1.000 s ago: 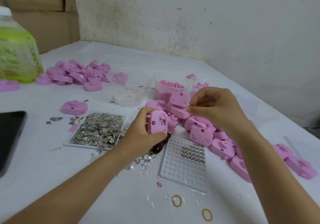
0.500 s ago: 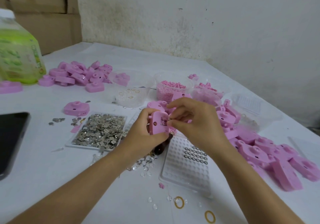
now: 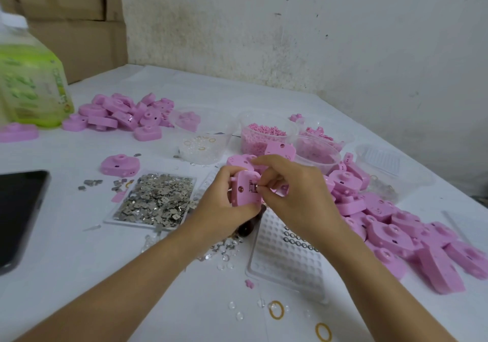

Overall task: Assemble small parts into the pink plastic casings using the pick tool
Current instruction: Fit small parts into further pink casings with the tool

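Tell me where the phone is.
Head view: the phone lies flat at the far left, left of the tray of metal bits, nearer than the green bottle.

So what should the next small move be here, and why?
Probably a slight inward press of the right hand, to seat a part. The left hand holds the pink plastic casing upright; the right pinches at the small rectangular opening in its face, though any part there is too small to see.
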